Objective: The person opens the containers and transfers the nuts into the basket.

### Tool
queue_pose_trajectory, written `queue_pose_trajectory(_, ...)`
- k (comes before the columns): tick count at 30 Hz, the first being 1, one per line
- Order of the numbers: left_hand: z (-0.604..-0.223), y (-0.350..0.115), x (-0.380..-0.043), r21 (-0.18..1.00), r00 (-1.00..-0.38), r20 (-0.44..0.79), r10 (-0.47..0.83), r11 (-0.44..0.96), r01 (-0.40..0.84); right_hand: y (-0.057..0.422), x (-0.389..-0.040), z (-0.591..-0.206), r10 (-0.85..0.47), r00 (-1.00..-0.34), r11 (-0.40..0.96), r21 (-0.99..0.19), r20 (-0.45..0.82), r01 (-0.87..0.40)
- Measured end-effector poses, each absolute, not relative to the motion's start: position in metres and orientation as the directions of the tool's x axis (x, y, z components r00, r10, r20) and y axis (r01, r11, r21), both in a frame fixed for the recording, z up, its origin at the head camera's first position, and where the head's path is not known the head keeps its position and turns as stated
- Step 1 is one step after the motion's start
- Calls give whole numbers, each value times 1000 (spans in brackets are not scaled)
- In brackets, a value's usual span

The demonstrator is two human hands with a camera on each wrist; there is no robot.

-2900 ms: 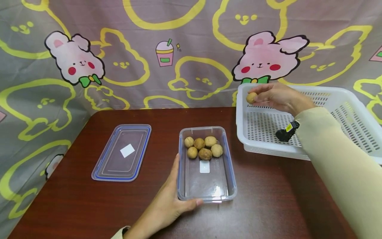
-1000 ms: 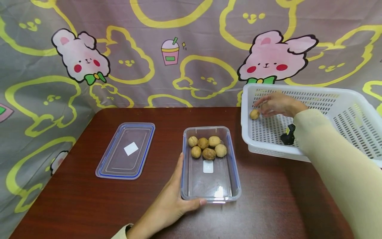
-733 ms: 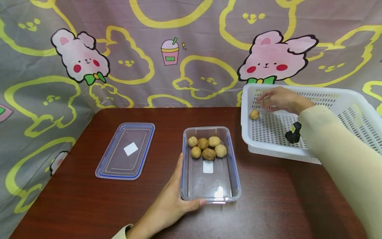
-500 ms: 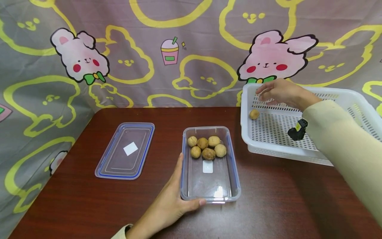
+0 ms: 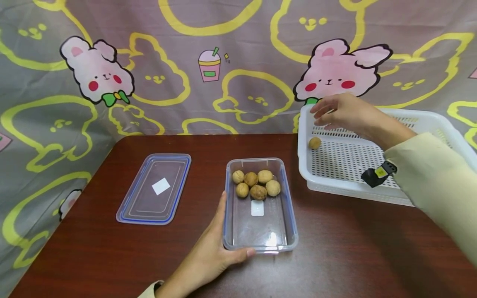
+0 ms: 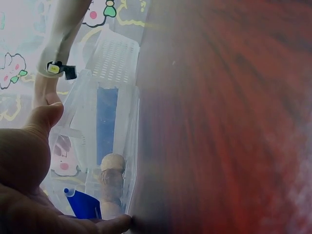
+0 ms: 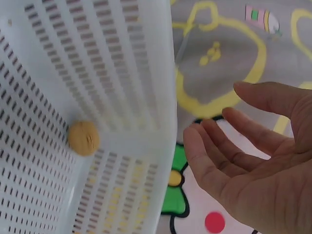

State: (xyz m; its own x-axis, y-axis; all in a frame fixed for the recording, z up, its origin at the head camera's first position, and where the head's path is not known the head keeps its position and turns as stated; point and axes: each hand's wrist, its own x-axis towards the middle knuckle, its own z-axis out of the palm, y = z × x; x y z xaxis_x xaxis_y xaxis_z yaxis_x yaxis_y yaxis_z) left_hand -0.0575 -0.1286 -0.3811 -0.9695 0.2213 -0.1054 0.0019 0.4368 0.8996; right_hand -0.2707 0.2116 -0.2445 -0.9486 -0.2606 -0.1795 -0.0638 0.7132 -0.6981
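Observation:
My left hand (image 5: 208, 252) holds the near left corner of a clear plastic container (image 5: 249, 231), thumb along the front wall and fingers along the left side. Several walnuts (image 5: 258, 192) lie in two rows at its far end; the left wrist view shows some walnuts (image 6: 112, 178) through the wall. Over the back left of a white perforated basket (image 5: 331, 186), my right hand (image 5: 346, 114) hovers with loosely bent fingers and nothing in them. One walnut (image 5: 314, 143) rests below it inside the basket's left end; in the right wrist view this walnut (image 7: 84, 138) is well apart from the fingers.
A clear lid (image 5: 160, 207) with a blue seal and a white label lies left of the container on the dark red-brown table (image 5: 93, 248). Behind the table hangs a patterned cloth (image 5: 156, 116). A black wrist camera (image 5: 374, 176) hangs under the right sleeve.
Earlier my right hand pinched a walnut above the basket. It let the walnut go in the basket's left end, then rose and drew back from it. My left hand stays on the container.

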Motion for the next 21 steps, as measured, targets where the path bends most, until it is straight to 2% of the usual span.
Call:
queue_pose_trajectory(11, -381, -128, -57, 899, -969, -108, 222, 438, 0, 183, -226, -240, -296, -953, 634, -758, -59, -150)
queue_pose_trajectory(21, -381, -128, -59, 896, -969, -103, 223, 444, 7, 146, -192, -250, -398, -917, 577, -769, 31, -277)
